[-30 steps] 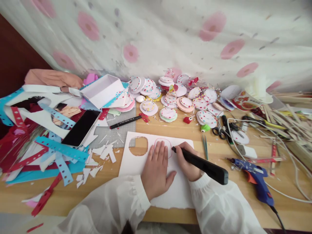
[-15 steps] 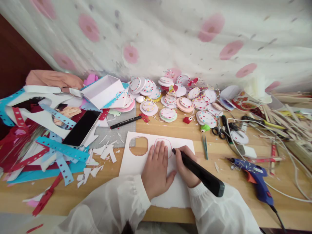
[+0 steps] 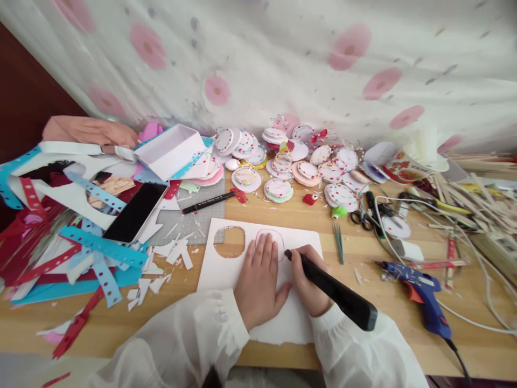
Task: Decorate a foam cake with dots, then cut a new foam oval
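Note:
A white foam sheet or board lies before me, with a round hole cut through its upper left. Beside the hole a red circle is drawn, partly covered by my fingers. My left hand lies flat on the board, fingers stretched out and thumb apart. In my right hand is a thick black pen-shaped tool, gripped near its tip, its long handle slanting down to the right. The tip is at or just beside the right edge of the red circle; whether it touches the board I cannot tell.
Several stacked decorated discs line the back. At left are a phone, a white box, a marker and paper scraps. At right lie tweezers, scissors and a blue glue gun with cables.
The back end of the black tool has swung down toward me as my right hand tilted. Its tip stays near the circle's right side. My left hand has not moved.

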Motion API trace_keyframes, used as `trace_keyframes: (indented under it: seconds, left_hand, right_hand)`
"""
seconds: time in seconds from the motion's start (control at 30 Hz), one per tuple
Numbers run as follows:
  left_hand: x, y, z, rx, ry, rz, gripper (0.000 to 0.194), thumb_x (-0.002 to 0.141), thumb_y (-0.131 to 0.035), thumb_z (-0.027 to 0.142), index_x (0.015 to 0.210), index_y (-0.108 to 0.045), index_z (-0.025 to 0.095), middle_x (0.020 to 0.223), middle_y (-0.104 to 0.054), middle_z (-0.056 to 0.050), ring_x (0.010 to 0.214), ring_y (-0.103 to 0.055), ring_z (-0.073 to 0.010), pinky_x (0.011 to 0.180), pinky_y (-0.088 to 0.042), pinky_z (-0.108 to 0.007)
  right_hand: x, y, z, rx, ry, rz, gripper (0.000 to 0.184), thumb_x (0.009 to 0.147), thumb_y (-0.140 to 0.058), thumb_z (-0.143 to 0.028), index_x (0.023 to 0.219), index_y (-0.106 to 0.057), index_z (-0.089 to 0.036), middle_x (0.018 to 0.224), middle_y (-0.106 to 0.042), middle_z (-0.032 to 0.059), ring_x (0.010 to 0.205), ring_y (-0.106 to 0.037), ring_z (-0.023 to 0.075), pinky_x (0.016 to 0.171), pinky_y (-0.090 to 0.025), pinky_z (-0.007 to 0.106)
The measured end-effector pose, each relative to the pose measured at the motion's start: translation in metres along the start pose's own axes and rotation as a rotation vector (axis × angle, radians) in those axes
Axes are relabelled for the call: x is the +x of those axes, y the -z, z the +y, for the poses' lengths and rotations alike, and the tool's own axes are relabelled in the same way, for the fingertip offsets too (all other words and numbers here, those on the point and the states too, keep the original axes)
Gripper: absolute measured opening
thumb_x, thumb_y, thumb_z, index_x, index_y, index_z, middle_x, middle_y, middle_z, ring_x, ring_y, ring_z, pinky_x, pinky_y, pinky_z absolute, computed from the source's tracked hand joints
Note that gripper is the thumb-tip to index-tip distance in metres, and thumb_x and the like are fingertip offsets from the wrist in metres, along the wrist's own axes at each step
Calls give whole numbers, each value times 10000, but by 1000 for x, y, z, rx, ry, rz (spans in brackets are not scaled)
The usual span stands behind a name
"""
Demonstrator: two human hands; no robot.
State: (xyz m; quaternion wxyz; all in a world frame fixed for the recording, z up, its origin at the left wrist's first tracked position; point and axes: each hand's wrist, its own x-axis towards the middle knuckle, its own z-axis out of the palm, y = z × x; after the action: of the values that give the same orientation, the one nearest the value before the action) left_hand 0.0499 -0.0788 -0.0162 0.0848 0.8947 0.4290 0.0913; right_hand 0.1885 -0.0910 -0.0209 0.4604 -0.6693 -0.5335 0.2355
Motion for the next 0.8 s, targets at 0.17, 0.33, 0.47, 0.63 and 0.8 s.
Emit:
trace_keyframes:
  seconds: [0.17,0.33,0.47,0.63,0.8]
  left_hand:
    - [0,-2,-1,6,15,16,750,924,-299,524,1457,-242,0,1556,-139,-215,1446,-61,-359,1165,-109,-522]
    - [10,-14,14,48,131,48,749,911,-339,497,1435,-271,-33,1537,-184,-245,1440,-71,-380,1150,-129,-545]
    - [22,-16,31,88,251,62,757,889,-400,451,1422,-257,-67,1500,-250,-291,1414,-149,-422,1108,-179,-582]
    - [31,9,5,15,81,10,855,799,-465,675,1325,-432,1,1354,-467,-275,1262,-410,-410,1021,-328,-530]
    - [26,7,-33,-34,-146,-16,1104,699,-330,859,1440,-273,44,1526,-242,-228,1431,-172,-336,1144,-160,-474]
  right_hand:
    - [14,6,2,0,-10,-94,184,880,-530,-333,741,-541,-213,662,-602,-7,644,-574,155,628,-459,278]
    - [47,32,-3,30,108,-306,147,850,-557,-354,850,-594,-211,755,-624,17,714,-585,177,695,-474,317]
    - [62,38,-8,293,204,-320,215,858,-518,-389,758,-575,-208,807,-604,48,799,-580,201,736,-478,358]
    - [67,16,-9,629,57,-278,337,846,-472,-355,548,-376,-230,471,-365,-52,469,-398,124,563,-426,318]
    - [76,-3,-13,737,39,-152,369,833,-443,-326,523,-261,-243,400,-244,-90,369,-249,89,462,-344,276]
